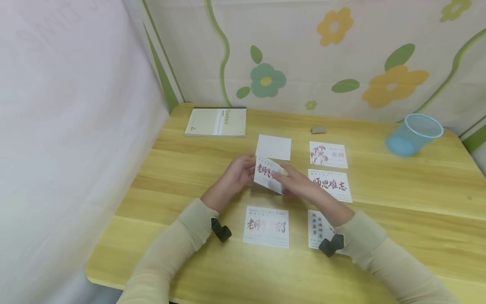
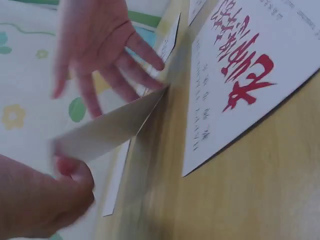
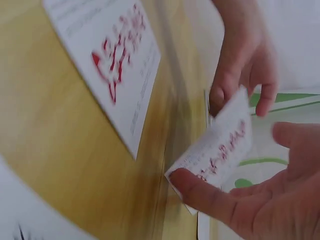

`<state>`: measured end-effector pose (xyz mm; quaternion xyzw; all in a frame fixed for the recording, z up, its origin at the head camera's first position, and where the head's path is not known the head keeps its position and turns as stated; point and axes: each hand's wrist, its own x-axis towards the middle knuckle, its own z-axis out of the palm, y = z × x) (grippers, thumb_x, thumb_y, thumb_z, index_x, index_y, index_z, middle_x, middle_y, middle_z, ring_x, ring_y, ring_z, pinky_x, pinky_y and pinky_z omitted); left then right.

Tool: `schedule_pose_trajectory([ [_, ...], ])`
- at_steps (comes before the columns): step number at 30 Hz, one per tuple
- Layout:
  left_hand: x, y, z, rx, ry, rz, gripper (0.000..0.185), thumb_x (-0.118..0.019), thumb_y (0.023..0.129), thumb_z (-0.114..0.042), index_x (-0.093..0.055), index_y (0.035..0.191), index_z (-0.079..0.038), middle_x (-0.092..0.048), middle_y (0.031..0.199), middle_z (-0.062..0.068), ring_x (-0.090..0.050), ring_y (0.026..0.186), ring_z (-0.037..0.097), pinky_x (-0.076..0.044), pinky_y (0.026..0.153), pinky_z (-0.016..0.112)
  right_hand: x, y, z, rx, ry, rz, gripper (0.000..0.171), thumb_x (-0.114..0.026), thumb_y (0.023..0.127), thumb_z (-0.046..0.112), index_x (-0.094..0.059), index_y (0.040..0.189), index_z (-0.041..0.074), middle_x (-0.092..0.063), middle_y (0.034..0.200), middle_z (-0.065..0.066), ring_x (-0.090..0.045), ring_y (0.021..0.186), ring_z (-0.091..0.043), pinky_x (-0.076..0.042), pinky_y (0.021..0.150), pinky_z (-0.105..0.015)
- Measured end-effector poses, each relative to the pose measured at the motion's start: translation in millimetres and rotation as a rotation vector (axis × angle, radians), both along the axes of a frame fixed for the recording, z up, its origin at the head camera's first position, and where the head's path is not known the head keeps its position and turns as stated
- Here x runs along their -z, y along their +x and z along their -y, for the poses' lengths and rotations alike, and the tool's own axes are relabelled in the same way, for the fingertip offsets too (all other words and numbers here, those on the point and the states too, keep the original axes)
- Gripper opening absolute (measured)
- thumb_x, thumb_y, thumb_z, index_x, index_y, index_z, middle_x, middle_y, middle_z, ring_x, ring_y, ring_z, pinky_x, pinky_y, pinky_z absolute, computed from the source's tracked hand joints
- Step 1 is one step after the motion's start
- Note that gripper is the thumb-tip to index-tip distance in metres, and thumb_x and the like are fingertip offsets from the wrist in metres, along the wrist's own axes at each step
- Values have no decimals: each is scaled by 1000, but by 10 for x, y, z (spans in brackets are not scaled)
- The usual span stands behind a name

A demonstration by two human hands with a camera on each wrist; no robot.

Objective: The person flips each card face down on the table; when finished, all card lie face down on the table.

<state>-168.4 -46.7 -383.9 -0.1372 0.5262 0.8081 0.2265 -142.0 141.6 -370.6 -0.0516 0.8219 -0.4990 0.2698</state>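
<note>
The left hand (image 1: 237, 175) pinches the left edge of a greeting card (image 1: 268, 174) printed with red calligraphy, thumb and fingers (image 3: 220, 95) closed on it, while the right hand (image 1: 300, 185) has its fingers (image 2: 145, 52) nearly straight and spread, touching the card's right side without curling round it. The card is lifted and tilted above the middle of the table (image 1: 398, 198), just in front of a blank white card (image 1: 274, 147). To handle it well, I judge the pinch should stay at the edge so the print is not smudged or the card bent, with the right fingers steadying the far side. Counted: six cards, one held and five lying flat, including the blank one; one notebook (image 1: 216, 121); one small grey eraser (image 1: 318, 129); one blue mesh cup (image 1: 414, 134) tipped on its side.
</note>
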Motion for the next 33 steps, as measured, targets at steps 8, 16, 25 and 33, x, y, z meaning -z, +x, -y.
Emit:
schedule_pose_trajectory([
  [8,127,103,-224,242,-412,-300,45,-61,79,-5,-54,123,-9,-51,123,15,-53,87,21,-47,63,28,-95,61,0,201,-340,-69,59,-40,99,27,-15,146,2,-46,126,-30,-60,97,-36,-49,83,-47],
  [16,70,63,-44,285,-615,-331,38,-63,84,-6,-54,120,-11,-56,84,13,-50,56,19,-48,52,29,49,39,-239,286,-232,-237,62,-57,87,4,-30,143,12,-61,100,-25,-63,74,-21,-55,65,-36],
  [25,194,39,10,536,-1114,-485,38,-60,88,-16,-50,124,-8,-59,103,12,-56,86,23,-49,75,34,376,-76,-311,47,138,-186,52,-69,83,17,-49,130,8,-61,66,-9,-59,53,-24,-51,53,-33],
  [33,141,64,-52,577,-1315,-495,39,-60,86,-18,-51,123,-8,-59,116,11,-55,98,25,-45,86,37,456,-119,-213,11,280,-243,50,-70,81,18,-53,127,9,-59,60,-6,-54,47,-21,-46,43,-31],
])
